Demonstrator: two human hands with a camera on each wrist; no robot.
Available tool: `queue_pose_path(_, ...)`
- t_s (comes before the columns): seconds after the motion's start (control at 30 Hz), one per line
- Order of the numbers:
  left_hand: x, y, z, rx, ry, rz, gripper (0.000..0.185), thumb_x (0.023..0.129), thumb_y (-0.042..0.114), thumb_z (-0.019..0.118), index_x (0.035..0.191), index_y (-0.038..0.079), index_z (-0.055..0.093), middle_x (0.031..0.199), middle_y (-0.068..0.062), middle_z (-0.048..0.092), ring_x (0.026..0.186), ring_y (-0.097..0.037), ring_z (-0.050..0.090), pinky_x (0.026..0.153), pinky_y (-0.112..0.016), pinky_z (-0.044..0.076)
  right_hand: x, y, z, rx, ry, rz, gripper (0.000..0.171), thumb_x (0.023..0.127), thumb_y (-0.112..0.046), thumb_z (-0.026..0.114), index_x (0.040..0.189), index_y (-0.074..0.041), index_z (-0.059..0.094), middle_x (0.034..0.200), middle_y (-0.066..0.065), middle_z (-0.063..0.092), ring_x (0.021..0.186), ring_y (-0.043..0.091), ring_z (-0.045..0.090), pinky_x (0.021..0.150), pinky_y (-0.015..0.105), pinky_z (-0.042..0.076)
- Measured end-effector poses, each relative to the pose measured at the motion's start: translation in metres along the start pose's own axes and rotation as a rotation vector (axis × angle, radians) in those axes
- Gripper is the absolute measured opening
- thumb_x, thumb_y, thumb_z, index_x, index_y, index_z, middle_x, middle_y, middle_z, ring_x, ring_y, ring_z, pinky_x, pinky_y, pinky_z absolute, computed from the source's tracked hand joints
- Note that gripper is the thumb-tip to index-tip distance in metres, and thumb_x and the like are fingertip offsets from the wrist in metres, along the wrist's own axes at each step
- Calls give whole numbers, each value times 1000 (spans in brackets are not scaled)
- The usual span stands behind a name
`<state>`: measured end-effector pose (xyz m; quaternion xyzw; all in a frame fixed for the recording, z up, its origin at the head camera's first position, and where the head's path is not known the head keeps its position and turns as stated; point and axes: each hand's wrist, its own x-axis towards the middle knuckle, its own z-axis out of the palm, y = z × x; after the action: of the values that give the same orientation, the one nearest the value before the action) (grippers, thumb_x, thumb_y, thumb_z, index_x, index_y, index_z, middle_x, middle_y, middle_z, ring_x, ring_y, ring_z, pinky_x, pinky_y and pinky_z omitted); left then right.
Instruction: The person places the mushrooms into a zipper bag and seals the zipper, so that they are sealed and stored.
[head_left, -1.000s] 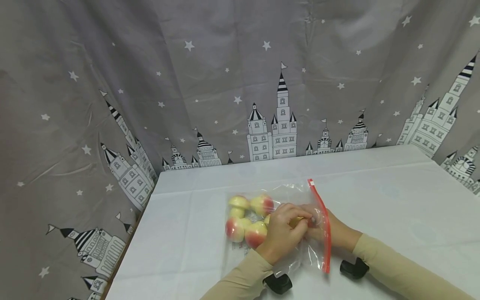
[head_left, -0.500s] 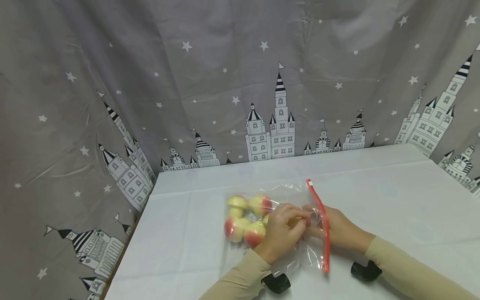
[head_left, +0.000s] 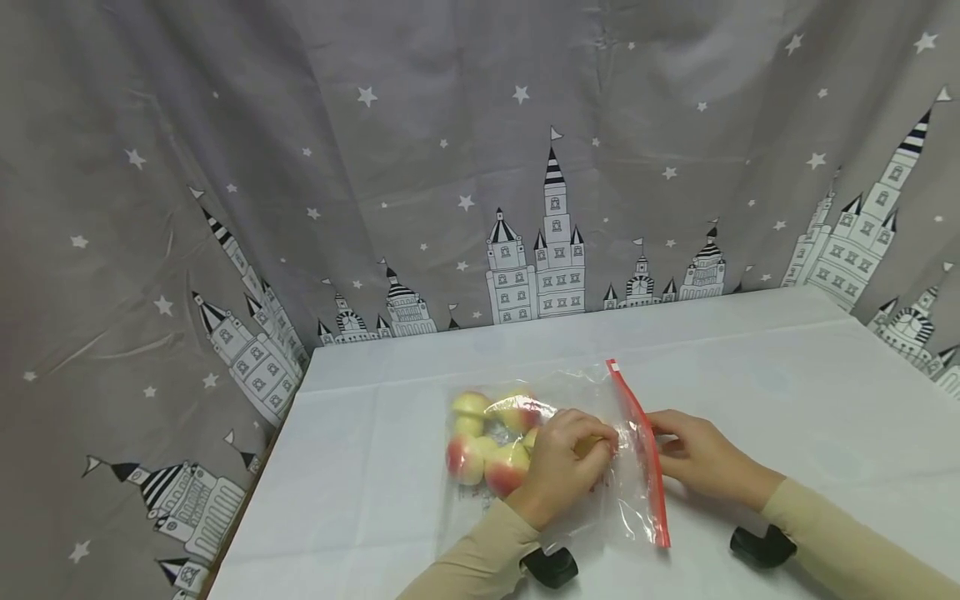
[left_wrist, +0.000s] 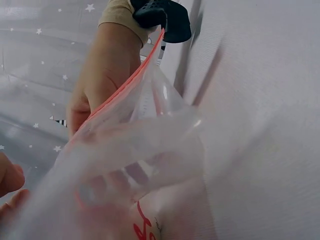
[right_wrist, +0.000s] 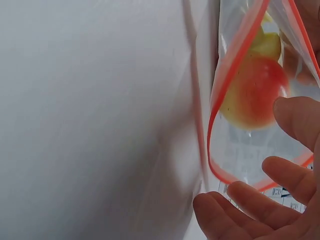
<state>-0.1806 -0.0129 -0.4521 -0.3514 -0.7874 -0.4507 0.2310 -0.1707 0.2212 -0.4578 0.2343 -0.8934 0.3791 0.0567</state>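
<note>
A clear zip bag (head_left: 480, 525) with a red zip strip (head_left: 637, 417) lies on the white table, its mouth towards the right. Several yellow-and-red apples (head_left: 506, 471) are inside, mostly at its left end. My left hand (head_left: 566, 462) lies over the bag's middle, fingers curled, pinching the film; a yellow apple partly shows between finger and thumb. My right hand (head_left: 708, 458) is at the mouth, outside the strip, holding nothing. In the right wrist view its fingers (right_wrist: 255, 200) are parted before the gaping mouth, an apple (right_wrist: 255, 92) visible through it.
A white cloth covers the table (head_left: 360, 467). Behind and at the left hangs a grey curtain (head_left: 420, 108) printed with castles and stars. Black wrist mounts (head_left: 551, 567) sit under both forearms.
My right hand has drawn back to the right, out of the bag's mouth, leaving an apple behind. The red strip's near end has shifted slightly right. My left hand stays in place.
</note>
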Motion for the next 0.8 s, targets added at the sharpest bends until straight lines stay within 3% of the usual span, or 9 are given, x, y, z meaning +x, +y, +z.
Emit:
queue_pose_path(0.23,4,3,-4,26,0,53,13,81,4,70,88,11,79,86,1,75,84,-15,67,81,-15,49,-6,3,-10,-30,20,18,46,88,-17,78,129,-2,65,125,17,70,104,34,71,80,34,63)
queue_pose_path(0.37,8,9,-10,40,-16,57,12,81,6,72,89,11,79,87,1,75,86,-14,68,82,-16,50,-9,7,-13,-48,41,20,44,88,-14,77,128,1,65,125,18,70,102,35,71,79,32,62)
queue_pose_path(0.47,13,14,-16,58,-54,17,11,83,11,73,91,12,80,90,1,76,90,-14,68,84,-19,51,-9,9,-15,-50,43,28,43,88,-12,76,128,2,65,125,18,70,102,34,71,78,31,62)
queue_pose_path(0.57,20,18,-23,108,-146,-69,15,85,17,71,95,13,81,95,0,76,95,-16,68,87,-24,52,-9,8,-18,-40,33,53,43,89,-12,75,129,1,64,126,18,69,103,34,71,80,32,62)
queue_pose_path(0.67,32,20,-27,201,-280,-169,24,86,21,66,104,14,80,104,-1,77,101,-18,69,90,-27,52,-7,7,-22,-43,21,73,44,90,-13,74,130,1,64,128,19,68,105,34,71,81,34,62)
queue_pose_path(0.8,52,20,-26,343,-447,-238,32,88,26,64,115,15,77,113,-3,76,105,-20,69,88,-30,55,-6,6,-25,-52,20,85,45,90,-13,74,131,1,63,129,20,68,106,35,71,81,36,62)
